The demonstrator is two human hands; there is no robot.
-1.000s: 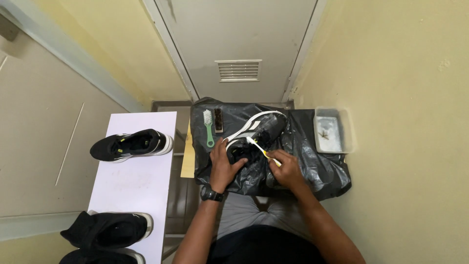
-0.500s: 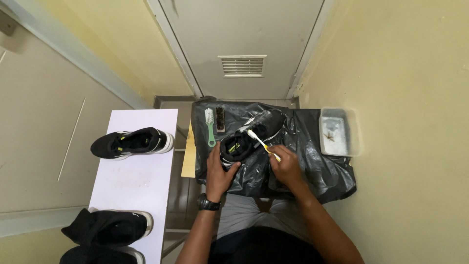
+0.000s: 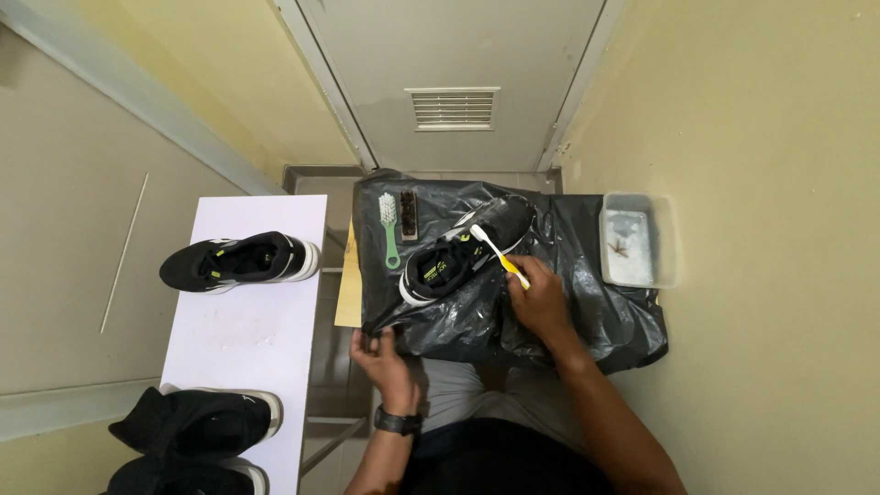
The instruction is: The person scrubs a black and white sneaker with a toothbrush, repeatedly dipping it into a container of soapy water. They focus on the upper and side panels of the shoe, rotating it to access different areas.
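1. On the black plastic sheet [image 3: 587,302] spread over the low work surface lies a black sneaker with a white sole [image 3: 463,249], toe pointing away toward the door.
2. The right arm reaches forward from the lap, forearm angled up and left. The right hand [image 3: 541,298] is closed around the yellow handle of a toothbrush [image 3: 498,256], whose white head rests on the sneaker's upper.
3. The left arm is bent close to the body, a dark watch [image 3: 398,422] on the wrist. The left hand [image 3: 383,353] pinches the near edge of the plastic sheet between fingers and thumb, apart from the sneaker.
4. A green-handled brush [image 3: 390,229] and a brown brush [image 3: 409,203] lie just left of the sneaker.
5. A clear tray [image 3: 639,240] sits to the right.
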